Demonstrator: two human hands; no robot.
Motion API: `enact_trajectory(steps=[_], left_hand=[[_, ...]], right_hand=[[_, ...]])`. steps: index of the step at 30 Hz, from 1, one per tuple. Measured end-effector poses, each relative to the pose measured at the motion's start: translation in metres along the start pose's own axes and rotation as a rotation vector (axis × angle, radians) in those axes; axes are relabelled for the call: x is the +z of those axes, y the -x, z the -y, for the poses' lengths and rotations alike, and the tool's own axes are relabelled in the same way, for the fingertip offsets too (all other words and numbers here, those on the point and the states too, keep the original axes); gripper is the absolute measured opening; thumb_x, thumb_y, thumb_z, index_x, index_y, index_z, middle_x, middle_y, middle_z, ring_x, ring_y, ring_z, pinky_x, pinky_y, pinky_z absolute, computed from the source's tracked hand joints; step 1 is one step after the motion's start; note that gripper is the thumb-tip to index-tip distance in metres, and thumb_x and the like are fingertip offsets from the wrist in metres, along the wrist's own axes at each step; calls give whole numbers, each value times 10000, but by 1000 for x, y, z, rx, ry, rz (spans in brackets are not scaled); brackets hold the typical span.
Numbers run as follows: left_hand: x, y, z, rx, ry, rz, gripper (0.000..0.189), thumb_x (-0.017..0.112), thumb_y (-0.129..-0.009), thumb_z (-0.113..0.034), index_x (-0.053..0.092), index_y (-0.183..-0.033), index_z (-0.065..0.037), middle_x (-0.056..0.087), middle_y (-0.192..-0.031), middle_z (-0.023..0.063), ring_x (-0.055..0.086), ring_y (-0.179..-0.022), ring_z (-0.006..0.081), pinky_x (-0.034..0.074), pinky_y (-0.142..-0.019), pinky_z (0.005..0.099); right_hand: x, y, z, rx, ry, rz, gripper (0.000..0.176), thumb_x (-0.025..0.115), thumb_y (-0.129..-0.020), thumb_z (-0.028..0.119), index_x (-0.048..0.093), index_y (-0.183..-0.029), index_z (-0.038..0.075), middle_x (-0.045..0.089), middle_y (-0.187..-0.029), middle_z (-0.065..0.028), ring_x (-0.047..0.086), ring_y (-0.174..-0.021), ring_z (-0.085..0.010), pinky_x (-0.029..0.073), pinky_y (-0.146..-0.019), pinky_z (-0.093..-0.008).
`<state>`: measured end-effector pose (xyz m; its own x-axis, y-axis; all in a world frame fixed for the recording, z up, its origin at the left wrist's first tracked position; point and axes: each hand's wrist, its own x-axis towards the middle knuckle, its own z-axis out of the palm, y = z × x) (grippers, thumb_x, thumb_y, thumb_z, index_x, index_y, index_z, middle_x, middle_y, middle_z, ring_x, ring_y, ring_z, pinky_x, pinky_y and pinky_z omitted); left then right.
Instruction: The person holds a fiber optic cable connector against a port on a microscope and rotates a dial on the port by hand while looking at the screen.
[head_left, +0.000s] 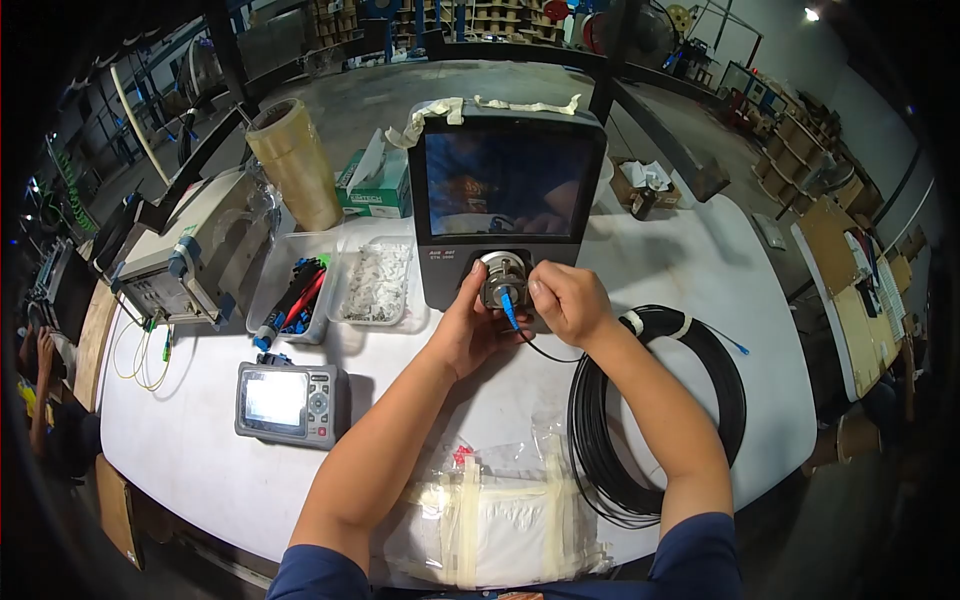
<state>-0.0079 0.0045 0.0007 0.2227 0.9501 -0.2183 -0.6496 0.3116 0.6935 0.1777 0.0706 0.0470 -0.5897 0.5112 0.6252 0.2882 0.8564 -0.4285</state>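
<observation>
A dark monitor device (508, 185) stands upright on the white table, with a round metal fitting (503, 275) at its lower front. A blue connector (508, 308) sits at the fitting, and its black cable runs down and right towards a black cable coil (728, 400). My left hand (470, 328) is curled around the left and underside of the fitting. At the fitting's right side is my right hand (568, 303), its fingers bent together; what they hold, if anything, is hidden.
Left of the monitor are a tub of white bits (375, 283), a tub with tools (262, 285), a tape roll (295, 170) and a grey instrument (190, 245). A handheld tester (290, 403) lies in front. Nearest me is a taped plastic package (510, 530).
</observation>
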Motion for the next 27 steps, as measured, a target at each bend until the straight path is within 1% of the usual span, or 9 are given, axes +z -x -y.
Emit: enact_trajectory(steps=[1, 2, 4, 12, 14, 18, 21, 23, 27], left_hand=[[0, 1, 0, -2, -4, 9, 833, 419, -946, -801, 632, -1265, -62, 671, -1042, 124, 651, -997, 261, 550, -969, 475], [1, 2, 0, -2, -8, 3, 842, 410, -944, -810, 639, -1238, -55, 657, -999, 116, 647, -979, 257, 549, -971, 471], [1, 1, 1, 3, 2, -5, 839, 407, -948, -806, 639, -1234, -53, 658, -1002, 118, 646, -978, 257, 548, -972, 469], [-1, 1, 2, 15, 21, 38, 818, 392, -967, -787, 635, -1229, -51, 652, -992, 120, 641, -955, 255, 543, -968, 467], [2, 2, 1, 15, 27, -3, 812, 398, -963, -790, 645, -1204, -54, 650, -971, 113, 640, -947, 252, 541, -964, 466], [5, 4, 0, 6, 12, -7, 812, 404, -956, -798, 651, -1161, -53, 647, -931, 104, 637, -936, 251, 542, -954, 464], [2, 3, 1, 17, 7, 19, 810, 401, -958, -796, 649, -1160, -51, 648, -936, 103, 636, -933, 250, 542, -950, 459], [2, 3, 0, 17, 17, 45, 803, 399, -963, -790, 649, -1159, -53, 648, -937, 103, 636, -932, 250, 543, -952, 459], [4, 5, 0, 29, -3, 21, 794, 397, -968, -783, 645, -1167, -55, 642, -935, 101, 637, -937, 249, 544, -955, 468]], right_hand=[[0, 0, 0, 4, 29, 31, 238, 540, -995, 264, 590, -875, 64, 652, -745, -145, 654, -656, -384, 510, -589, -441], [0, 0, 0, 0, 28, 32, 238, 540, -995, 264, 590, -875, 64, 652, -745, -145, 654, -656, -384, 510, -589, -441], [-1, -1, 2, 17, -57, 60, 264, 519, -1003, 251, 586, -837, 56, 641, -742, -154, 637, -653, -399, 494, -583, -455], [-2, 1, -4, 40, -23, 46, 254, 534, -973, 243, 590, -817, 49, 638, -722, -163, 633, -644, -405, 485, -575, -464], [-2, 1, -6, 44, -14, 59, 252, 538, -966, 239, 590, -811, 47, 636, -719, -165, 631, -640, -406, 483, -572, -465], [-1, 2, -2, 27, -48, 48, 261, 542, -963, 241, 586, -802, 40, 630, -721, -166, 629, -644, -399, 483, -577, -456], [-3, 0, 0, 19, -40, 42, 262, 543, -963, 242, 585, -804, 38, 625, -722, -162, 628, -652, -390, 489, -587, -446], [-3, -1, 0, 2, -65, 29, 271, 534, -961, 230, 574, -792, 22, 575, -696, -174, 596, -621, -373, 463, -583, -414], [-3, -1, 0, 9, -70, 34, 271, 534, -961, 229, 573, -790, 23, 578, -701, -176, 600, -630, -375, 463, -586, -415]])
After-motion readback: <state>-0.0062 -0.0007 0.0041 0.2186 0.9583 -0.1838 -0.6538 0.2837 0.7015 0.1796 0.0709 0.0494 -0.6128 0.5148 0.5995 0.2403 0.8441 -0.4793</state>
